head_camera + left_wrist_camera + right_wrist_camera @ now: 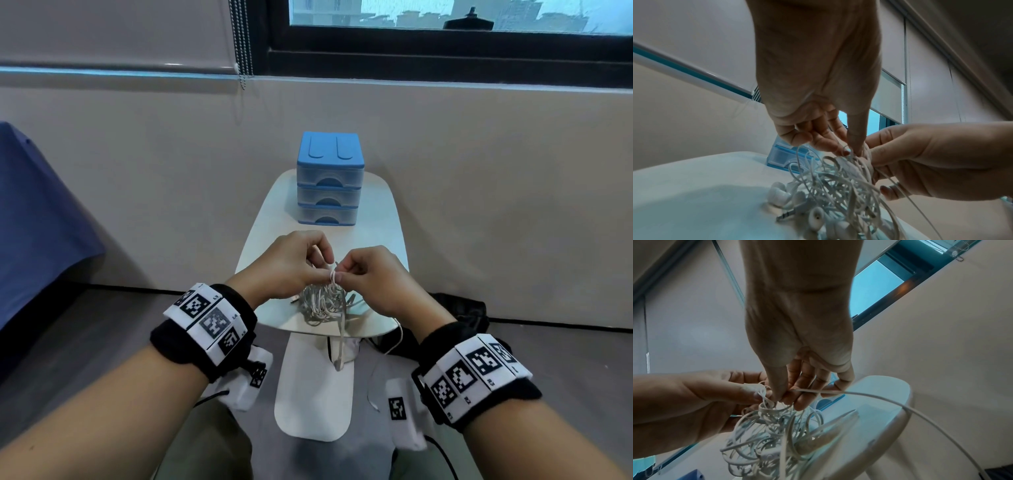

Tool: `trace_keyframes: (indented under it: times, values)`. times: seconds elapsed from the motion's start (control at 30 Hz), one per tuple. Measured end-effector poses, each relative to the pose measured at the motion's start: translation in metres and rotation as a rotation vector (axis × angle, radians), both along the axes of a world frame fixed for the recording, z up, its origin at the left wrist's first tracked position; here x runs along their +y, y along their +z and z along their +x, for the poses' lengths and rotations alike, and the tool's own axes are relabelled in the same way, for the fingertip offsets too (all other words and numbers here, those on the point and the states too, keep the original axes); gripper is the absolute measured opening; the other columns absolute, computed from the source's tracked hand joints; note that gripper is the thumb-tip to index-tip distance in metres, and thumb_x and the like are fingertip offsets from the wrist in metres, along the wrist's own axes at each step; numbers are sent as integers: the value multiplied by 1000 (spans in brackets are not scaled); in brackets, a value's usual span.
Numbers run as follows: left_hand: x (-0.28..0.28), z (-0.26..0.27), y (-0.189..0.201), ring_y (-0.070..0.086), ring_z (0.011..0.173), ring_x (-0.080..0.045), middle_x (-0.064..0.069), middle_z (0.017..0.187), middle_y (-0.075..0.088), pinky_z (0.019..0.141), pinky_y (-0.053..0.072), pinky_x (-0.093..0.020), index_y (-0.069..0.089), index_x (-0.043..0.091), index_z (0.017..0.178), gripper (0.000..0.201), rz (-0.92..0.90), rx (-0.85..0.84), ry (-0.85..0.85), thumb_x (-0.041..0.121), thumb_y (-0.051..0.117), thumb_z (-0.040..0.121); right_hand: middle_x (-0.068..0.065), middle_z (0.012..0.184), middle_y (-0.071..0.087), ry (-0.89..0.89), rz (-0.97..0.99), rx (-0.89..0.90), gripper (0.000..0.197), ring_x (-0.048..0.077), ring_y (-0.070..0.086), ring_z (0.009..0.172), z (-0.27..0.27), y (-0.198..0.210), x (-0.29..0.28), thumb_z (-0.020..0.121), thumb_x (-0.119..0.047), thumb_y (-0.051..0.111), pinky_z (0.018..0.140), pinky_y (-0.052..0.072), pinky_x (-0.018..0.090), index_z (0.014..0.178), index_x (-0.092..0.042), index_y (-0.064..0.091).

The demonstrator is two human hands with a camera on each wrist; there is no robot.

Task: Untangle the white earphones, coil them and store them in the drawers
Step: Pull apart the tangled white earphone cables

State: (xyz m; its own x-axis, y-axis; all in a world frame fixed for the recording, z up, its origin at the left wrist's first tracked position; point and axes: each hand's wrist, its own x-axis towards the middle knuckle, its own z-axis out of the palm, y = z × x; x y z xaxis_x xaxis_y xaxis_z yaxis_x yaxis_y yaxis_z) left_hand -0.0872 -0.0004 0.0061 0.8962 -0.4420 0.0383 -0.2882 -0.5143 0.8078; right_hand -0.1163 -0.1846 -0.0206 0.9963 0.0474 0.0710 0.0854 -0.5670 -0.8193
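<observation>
Left hand: raised above the near end of the table, fingers curled, thumb and forefinger pinching white cord at the top of the tangle, right against the other hand.
Right hand: at the same height, fingers curled, thumb and fingertips pinching cord at the same knot; one strand running out from the pinch and off past the table's right edge.
Left hand, wrist view: fingers pointing down into the loops, thumb tip pressed on the bunched cord.
Right hand, wrist view: thumb and fingers closed on a small twist of loops.
White earphones: a loose tangled heap, top lifted between both hands, bulk resting on the near end of the table; one cord hanging over the front edge toward the floor.
Earbuds: lying on the tabletop at the left foot of the heap, a metal jack plug just beside them.
Drawers: small blue and clear unit, three drawers stacked, all closed, standing at the far end of the table, well apart from the heap.
Table: small, white, rounded, on a white base.
Wristbands: black, with black-and-white square markers, one on each wrist.
Backdrop: pale wall, dark-framed window above, bead chain hanging at the left of it, blue cloth at far left.
</observation>
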Motion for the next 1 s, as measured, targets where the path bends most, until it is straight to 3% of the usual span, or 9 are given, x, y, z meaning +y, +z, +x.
trace_keyframes:
  times: [0.13, 0.23, 0.47, 0.6, 0.73, 0.8, 0.87, 0.93, 1.0]
  values:
    - [3, 4, 2, 62, 70, -16, -4, 85, 77, 65, 47, -37, 64, 20, 97, 21, -26, 38, 33, 2, 67, 86, 9, 76, 74, -6, 84, 26, 9, 17, 65, 71, 3, 0, -1, 86, -18, 81, 79, 58, 46, 79, -17, 75]
    - [6, 4, 0, 65, 73, -17, -4, 84, 77, 69, 49, -39, 63, 20, 99, 24, -42, 72, 15, 5, 74, 84, 6, 75, 76, 4, 117, 24, 14, 20, 68, 74, 5, -1, -1, 85, -12, 80, 86, 57, 51, 76, -21, 77]
    - [5, 1, -5, 62, 70, -14, -13, 93, 74, 67, 45, -34, 56, 17, 109, 30, -60, 130, -29, 15, 79, 89, -3, 61, 68, 21, 116, -7, 19, 12, 64, 62, 2, 4, -2, 79, -4, 84, 80, 60, 46, 77, -18, 72]
    - [4, 2, -6, 55, 64, -7, -8, 92, 70, 65, 44, -27, 50, 20, 110, 26, -2, 81, -58, 17, 71, 96, -2, 82, 70, -73, 29, -89, 24, 15, 63, 69, 2, 9, -3, 81, -5, 73, 69, 55, 36, 87, -26, 62]
    - [-1, 4, -3, 53, 58, -2, -5, 84, 71, 62, 43, -22, 48, 21, 101, 32, 4, -24, -66, 14, 77, 89, -5, 97, 70, -1, 119, -176, 21, 13, 68, 90, 3, 17, 5, 88, -8, 70, 80, 55, 29, 96, -24, 61]
    - [0, 7, 2, 62, 62, -7, -3, 79, 74, 63, 48, -24, 47, 20, 95, 38, -48, -54, -22, 11, 83, 84, -1, 88, 73, 41, 159, -123, 15, 15, 71, 85, 6, 14, 8, 92, -12, 71, 79, 56, 32, 100, -23, 64]
    - [5, 12, 6, 72, 72, -17, -9, 82, 77, 72, 56, -32, 44, 17, 92, 43, -114, -26, -5, 10, 85, 82, 2, 81, 72, 32, 186, -101, 11, 18, 69, 77, 9, 11, 5, 93, -15, 72, 74, 53, 36, 100, -22, 67]
    - [14, 17, 10, 71, 75, -22, -17, 86, 77, 76, 56, -36, 42, 15, 90, 42, -195, 0, -1, 4, 82, 84, 7, 80, 72, 33, 176, -98, 8, 23, 67, 78, 12, 9, 0, 92, -14, 74, 76, 54, 41, 96, -21, 71]
    - [19, 22, 11, 66, 73, -21, -19, 86, 74, 74, 53, -34, 40, 14, 90, 39, -277, -7, 11, -2, 76, 88, 4, 82, 73, 46, 119, -78, 11, 16, 65, 78, 14, 9, -4, 91, -10, 75, 80, 54, 38, 87, -20, 73]
